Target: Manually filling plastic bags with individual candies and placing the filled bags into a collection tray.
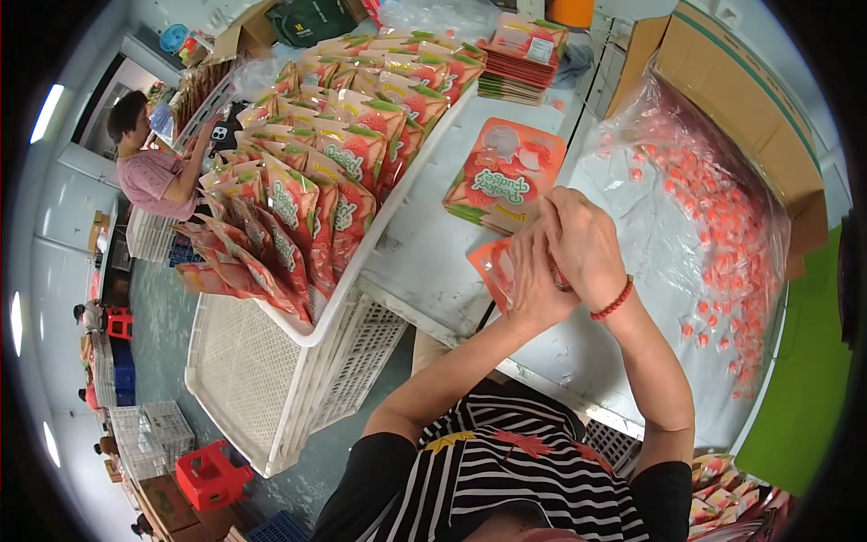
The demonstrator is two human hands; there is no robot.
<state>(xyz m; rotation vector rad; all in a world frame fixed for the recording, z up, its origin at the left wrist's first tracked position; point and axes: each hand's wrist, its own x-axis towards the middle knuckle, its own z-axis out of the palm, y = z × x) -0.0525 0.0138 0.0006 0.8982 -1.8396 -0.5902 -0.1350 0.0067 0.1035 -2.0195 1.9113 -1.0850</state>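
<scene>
My left hand grips a red-orange snack pouch at the near side of the white worktable; its clear window shows beside my fingers. Over the top of that pouch bends my right hand, its fingers closed and pointing down against the left hand. What the right fingers hold, if anything, is hidden, as is the pouch's mouth. Just beyond my hands lies a small stack of flat pouches. To the right, many small red sweets in clear wrappers spill over a clear plastic liner.
A white crate packed with filled pouches stands at the left on stacked crates. Further flat pouches are piled at the back. A cardboard box stands back right. Across the floor are a person and a red stool.
</scene>
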